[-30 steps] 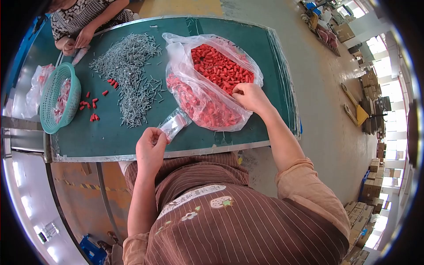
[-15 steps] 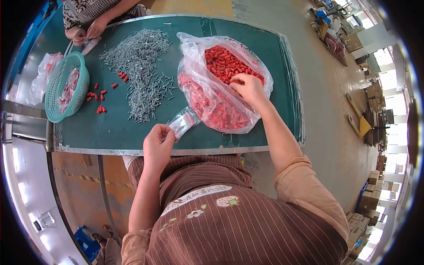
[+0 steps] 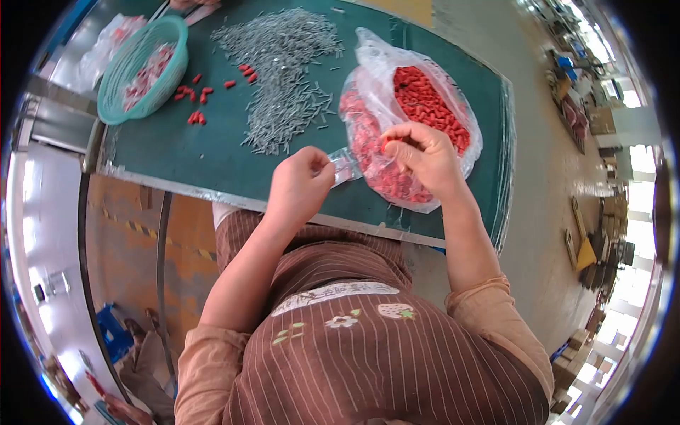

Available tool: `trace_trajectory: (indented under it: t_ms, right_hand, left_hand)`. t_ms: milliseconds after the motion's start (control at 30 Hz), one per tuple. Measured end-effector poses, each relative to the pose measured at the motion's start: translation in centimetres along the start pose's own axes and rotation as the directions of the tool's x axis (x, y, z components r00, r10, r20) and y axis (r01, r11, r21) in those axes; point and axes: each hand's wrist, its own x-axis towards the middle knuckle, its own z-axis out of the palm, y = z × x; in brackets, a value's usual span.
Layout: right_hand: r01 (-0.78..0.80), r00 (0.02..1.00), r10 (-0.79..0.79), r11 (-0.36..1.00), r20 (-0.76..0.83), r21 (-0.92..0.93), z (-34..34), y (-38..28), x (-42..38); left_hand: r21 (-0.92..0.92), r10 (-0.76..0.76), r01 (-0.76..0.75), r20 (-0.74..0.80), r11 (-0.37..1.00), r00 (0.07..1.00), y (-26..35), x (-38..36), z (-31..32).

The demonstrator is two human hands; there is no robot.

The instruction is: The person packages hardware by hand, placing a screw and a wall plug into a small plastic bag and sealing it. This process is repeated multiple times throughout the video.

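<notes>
My left hand (image 3: 301,183) is closed, thumb against fingers, on the end of a small clear plastic bag (image 3: 345,167) near the table's front edge. Over the front of the big bag, my right hand (image 3: 431,157) pinches at least one short red plastic piece (image 3: 389,144); how many is hidden by the fingers. Below and behind that hand lies a large clear bag (image 3: 379,53), its mouth open, full of red plastic pieces (image 3: 428,99). A pile of grey screws (image 3: 283,64) spreads over the table left of the big bag.
A turquoise basket (image 3: 106,95) holding filled small bags stands at the left, beside another clear bag (image 3: 113,42). Several loose red pieces (image 3: 199,118) lie between basket and screws. Another person's hand (image 3: 195,6) shows at the far edge of the green table (image 3: 212,156).
My right hand has come out of the big bag's mouth toward my left hand, now pinching red plastic. My left hand still grips the small bag. The view has shifted.
</notes>
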Motion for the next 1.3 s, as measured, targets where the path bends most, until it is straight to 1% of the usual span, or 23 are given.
trace_trajectory:
  t_ms: [33, 67, 133, 200, 233, 300, 400, 500, 600, 700, 733, 767, 800, 867, 900, 1000, 1100, 1167, 1200, 1300]
  right_hand:
    - [0.010, 0.999, -0.010, 1.000, 0.039, -0.006, 1.2, -0.7, -0.4]
    - [-0.033, 0.994, 0.032, 0.999, 0.104, 0.006, 2.0, -1.2, -0.6]
    - [0.077, 0.990, -0.061, 0.990, 0.125, -0.121, 3.6, -1.4, -0.9]
    - [0.190, 0.973, -0.148, 0.949, 0.175, -0.253, 4.4, -1.5, -0.8]
    - [0.284, 0.955, -0.230, 0.890, 0.187, -0.357, 4.6, -1.4, -0.7]
    - [0.445, 0.894, -0.381, 0.713, 0.234, -0.542, 4.8, -0.9, -0.3]
    - [0.377, 0.926, -0.288, 0.685, 0.244, -0.624, 5.0, -0.8, -0.6]
    - [0.376, 0.926, -0.303, 0.704, 0.225, -0.602, 4.9, -0.5, -0.5]
    - [0.318, 0.947, -0.287, 0.796, 0.142, -0.515, 4.4, -1.3, -0.9]
    - [0.453, 0.886, -0.426, 0.718, 0.181, -0.528, 3.9, -0.9, -0.9]
    - [0.315, 0.949, -0.279, 0.841, 0.146, -0.440, 3.9, -1.1, -1.0]
    - [0.158, 0.984, -0.121, 0.927, 0.127, -0.340, 3.9, -1.5, -1.0]
    - [-0.010, 0.991, 0.041, 0.972, 0.126, -0.234, 3.8, -1.7, -1.1]
    - [-0.201, 0.966, 0.215, 0.974, 0.145, -0.105, 2.9, -1.6, -0.4]
    - [-0.296, 0.940, 0.298, 0.954, 0.165, -0.039, 2.6, -1.4, -0.2]
    - [-0.353, 0.934, 0.317, 0.894, 0.165, 0.278, 3.0, 0.4, -0.4]
    - [-0.225, 0.968, 0.200, 0.960, 0.154, 0.165, 3.5, 0.8, -0.6]
    - [0.020, 0.995, -0.018, 1.000, 0.095, -0.019, 3.9, 0.5, -0.5]
    - [0.140, 0.988, -0.131, 0.983, 0.084, -0.116, 4.1, 0.4, -0.4]
    - [0.255, 0.964, -0.241, 0.958, 0.116, -0.130, 5.1, 0.1, -0.1]
  left_hand:
    - [-0.022, -0.026, 0.026, 0.003, 0.999, 1.000, 0.1, 0.0, 0.1]
    - [-0.044, -0.048, 0.048, 0.010, 0.998, 0.999, 0.3, 0.1, 0.3]
    - [-0.070, -0.065, 0.066, 0.021, 0.995, 0.998, 0.5, 0.0, 0.4]
    - [-0.076, -0.026, 0.026, 0.011, 0.997, 1.000, 0.5, -0.2, 0.4]
    - [-0.079, -0.005, 0.006, 0.007, 0.997, 1.000, 0.5, -0.2, 0.4]
    - [-0.089, -0.031, 0.032, 0.017, 0.996, 0.999, 0.4, -0.3, 0.4]
    - [-0.116, -0.055, 0.058, 0.034, 0.992, 0.998, 0.2, -0.4, 0.4]
    - [-0.111, -0.071, 0.075, 0.040, 0.991, 0.997, 0.0, -0.3, 0.3]
    - [-0.108, -0.098, 0.102, 0.045, 0.989, 0.994, -0.2, -0.1, 0.0]
    - [-0.087, -0.110, 0.114, 0.049, 0.990, 0.993, 0.0, 0.0, -0.1]
    - [-0.075, -0.111, 0.115, 0.051, 0.991, 0.993, 0.0, 0.0, -0.1]
    - [-0.079, -0.118, 0.122, 0.050, 0.989, 0.992, 0.1, -0.1, 0.0]
    - [-0.084, -0.124, 0.128, 0.049, 0.988, 0.991, 0.2, 0.0, -0.1]
    - [-0.093, -0.123, 0.127, 0.043, 0.988, 0.991, 0.1, 0.1, -0.2]
    - [-0.095, -0.118, 0.121, 0.040, 0.988, 0.992, -0.2, 0.1, -0.3]
    - [-0.115, -0.117, 0.121, 0.036, 0.986, 0.992, -0.9, 0.3, -0.4]
    - [-0.118, -0.124, 0.128, 0.043, 0.985, 0.991, -1.1, 0.2, -0.4]
    - [-0.119, -0.127, 0.133, 0.056, 0.984, 0.990, -0.8, 0.2, -0.4]
    - [-0.122, -0.133, 0.140, 0.066, 0.983, 0.989, -0.6, 0.2, -0.4]
    - [-0.135, -0.127, 0.137, 0.077, 0.981, 0.989, 0.0, 0.0, -0.3]
